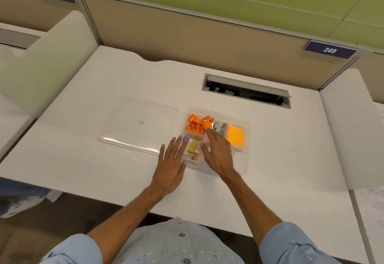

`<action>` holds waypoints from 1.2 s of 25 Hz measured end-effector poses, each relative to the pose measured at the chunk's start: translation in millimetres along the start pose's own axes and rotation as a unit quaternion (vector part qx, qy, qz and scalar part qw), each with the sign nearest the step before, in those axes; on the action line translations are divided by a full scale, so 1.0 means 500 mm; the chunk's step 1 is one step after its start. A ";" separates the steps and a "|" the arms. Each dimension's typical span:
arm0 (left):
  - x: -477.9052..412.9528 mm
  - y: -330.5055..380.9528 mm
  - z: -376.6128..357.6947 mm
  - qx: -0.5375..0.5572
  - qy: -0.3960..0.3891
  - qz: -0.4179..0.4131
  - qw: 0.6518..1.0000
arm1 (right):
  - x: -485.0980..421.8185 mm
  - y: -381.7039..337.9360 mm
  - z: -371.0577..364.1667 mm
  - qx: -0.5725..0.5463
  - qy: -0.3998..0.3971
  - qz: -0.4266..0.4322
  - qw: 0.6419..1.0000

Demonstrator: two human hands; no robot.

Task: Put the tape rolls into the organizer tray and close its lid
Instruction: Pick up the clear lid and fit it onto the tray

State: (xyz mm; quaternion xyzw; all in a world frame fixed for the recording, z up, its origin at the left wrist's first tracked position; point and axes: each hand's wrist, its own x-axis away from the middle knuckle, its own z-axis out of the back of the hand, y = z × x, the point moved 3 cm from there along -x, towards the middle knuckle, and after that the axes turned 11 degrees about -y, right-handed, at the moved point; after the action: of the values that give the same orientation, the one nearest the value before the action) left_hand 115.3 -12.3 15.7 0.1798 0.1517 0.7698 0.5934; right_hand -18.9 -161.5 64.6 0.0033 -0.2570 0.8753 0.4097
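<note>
Left hand (169, 165): fingers spread, empty, at tray (246, 139) edge | right hand (218, 151): splayed over tray | tape rolls: not discernible | lid (138, 124): flat on surface (280, 159), left | risk: tray may be shoved.

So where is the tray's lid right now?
The clear lid lies flat on the desk, left of the organizer tray and beyond the left hand.

Bright, even light; faint shadows; glare on clear lid (138, 125); edges bowed, soft.
</note>
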 end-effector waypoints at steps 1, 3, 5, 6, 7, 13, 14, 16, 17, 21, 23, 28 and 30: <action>0.004 -0.034 0.018 -0.006 0.005 0.021 1.000 | -0.014 -0.035 -0.020 0.017 -0.018 0.024 0.999; 0.014 -0.101 0.048 -0.018 0.001 0.063 0.998 | -0.037 -0.104 -0.062 0.053 -0.046 0.074 0.995; 0.028 -0.168 0.073 -0.017 -0.011 0.093 0.996 | -0.053 -0.167 -0.112 0.073 -0.077 0.117 0.987; 0.036 -0.203 0.084 -0.019 -0.018 0.102 0.994 | -0.060 -0.197 -0.138 0.083 -0.093 0.134 0.983; 0.043 -0.234 0.094 -0.022 -0.027 0.110 0.993 | -0.066 -0.223 -0.162 0.098 -0.108 0.147 0.978; 0.077 -0.367 0.130 -0.059 -0.102 0.132 0.984 | -0.079 -0.317 -0.269 0.129 -0.189 0.132 0.965; 0.083 -0.379 0.132 -0.064 -0.112 0.124 0.984 | -0.076 -0.323 -0.281 0.138 -0.202 0.121 0.962; 0.091 -0.392 0.137 -0.063 -0.114 0.104 0.986 | -0.070 -0.331 -0.292 0.152 -0.212 0.110 0.959; 0.093 -0.396 0.140 -0.055 -0.105 0.093 0.989 | -0.069 -0.333 -0.292 0.150 -0.213 0.108 0.959; 0.097 -0.401 0.149 -0.048 -0.048 0.076 0.995 | -0.071 -0.334 -0.276 0.142 -0.199 0.100 0.964; 0.094 -0.403 0.154 -0.054 -0.027 0.069 0.996 | -0.078 -0.334 -0.267 0.148 -0.191 0.096 0.966; 0.072 -0.402 0.161 -0.091 -0.033 0.046 0.994 | -0.086 -0.342 -0.257 0.136 -0.178 0.087 0.971; 0.060 -0.404 0.162 -0.092 -0.040 0.013 0.995 | -0.092 -0.340 -0.250 0.113 -0.179 0.088 0.973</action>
State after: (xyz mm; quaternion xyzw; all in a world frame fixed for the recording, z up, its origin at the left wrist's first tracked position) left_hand 318.7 68.8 0.3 0.1573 0.0542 0.7804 0.6027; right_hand 159.6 -47.5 22.4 0.1838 -0.2245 0.9165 0.2755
